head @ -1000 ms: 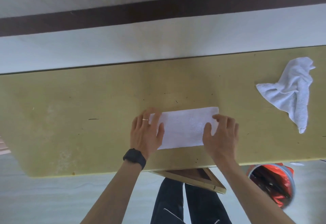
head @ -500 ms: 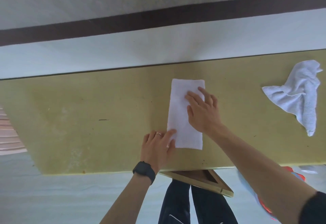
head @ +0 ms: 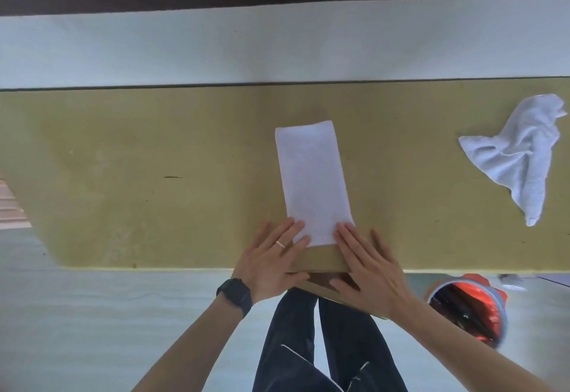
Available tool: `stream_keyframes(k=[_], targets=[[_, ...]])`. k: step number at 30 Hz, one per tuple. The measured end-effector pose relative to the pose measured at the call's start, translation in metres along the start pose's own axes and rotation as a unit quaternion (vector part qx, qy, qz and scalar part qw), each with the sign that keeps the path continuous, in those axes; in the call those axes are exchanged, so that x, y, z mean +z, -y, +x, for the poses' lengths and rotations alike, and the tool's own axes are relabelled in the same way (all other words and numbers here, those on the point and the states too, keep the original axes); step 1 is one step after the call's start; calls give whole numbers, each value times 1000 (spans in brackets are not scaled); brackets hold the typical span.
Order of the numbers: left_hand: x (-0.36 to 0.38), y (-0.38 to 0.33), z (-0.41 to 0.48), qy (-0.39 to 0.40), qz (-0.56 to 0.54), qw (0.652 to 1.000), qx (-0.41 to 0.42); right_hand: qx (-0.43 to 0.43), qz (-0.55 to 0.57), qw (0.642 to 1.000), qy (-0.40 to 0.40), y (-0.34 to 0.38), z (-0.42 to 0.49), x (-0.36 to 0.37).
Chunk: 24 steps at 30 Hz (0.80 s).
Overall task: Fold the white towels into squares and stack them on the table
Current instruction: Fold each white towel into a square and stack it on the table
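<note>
Towel strip point(head: 313, 181) lies 12-to-6 at bench point(head: 154, 160) centre; left hand point(head: 271, 262) and right hand point(head: 367, 271), fingers flat, gripping nothing, press its 6 o'clock corners, likely squaring that end before folding toward 12; crumpled towel point(head: 521, 154) lies at 2 o'clock.

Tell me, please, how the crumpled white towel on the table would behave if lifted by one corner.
The crumpled towel would probably hang limp: it lies in soft folds and peaks. It looks thin, so likely light. Pushed along the table, it would likely bunch rather than slide whole.
</note>
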State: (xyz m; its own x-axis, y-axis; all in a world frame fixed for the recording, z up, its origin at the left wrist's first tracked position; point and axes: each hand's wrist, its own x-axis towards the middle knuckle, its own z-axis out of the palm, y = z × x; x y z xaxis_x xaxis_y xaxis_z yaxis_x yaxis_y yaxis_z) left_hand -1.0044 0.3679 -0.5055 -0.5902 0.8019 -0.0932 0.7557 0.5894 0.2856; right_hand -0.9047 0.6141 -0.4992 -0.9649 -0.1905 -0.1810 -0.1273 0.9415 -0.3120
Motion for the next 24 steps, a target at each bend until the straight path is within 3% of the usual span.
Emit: stream_keyframes(k=[4,7,10,13,15,18,19,21,24], targets=[[12,-10,-12,-44,47,998,25,-21,-16,997,-71,7,-17,16],[12,-15,-20,-73,29,997,24,-34,-15,989,-142,6,-18,22],[4,-16,-22,-101,18,994,41,-59,-2,984,-165,2,-16,22],[0,-11,-22,-70,-38,996,41,-70,41,984,-156,1,-13,15],[-17,-14,-14,-27,-131,990,-36,-57,101,983,-140,2,-8,3],[-61,-17,16,117,-283,922,-237,29,206,974,-94,5,7,-24],[-71,-13,26,132,-329,893,-279,87,256,960,-73,6,15,-37],[-80,3,45,110,-415,837,-339,202,363,908,-48,5,37,-60],[-82,29,73,86,-507,765,-388,295,444,844,-67,-4,76,-74]])
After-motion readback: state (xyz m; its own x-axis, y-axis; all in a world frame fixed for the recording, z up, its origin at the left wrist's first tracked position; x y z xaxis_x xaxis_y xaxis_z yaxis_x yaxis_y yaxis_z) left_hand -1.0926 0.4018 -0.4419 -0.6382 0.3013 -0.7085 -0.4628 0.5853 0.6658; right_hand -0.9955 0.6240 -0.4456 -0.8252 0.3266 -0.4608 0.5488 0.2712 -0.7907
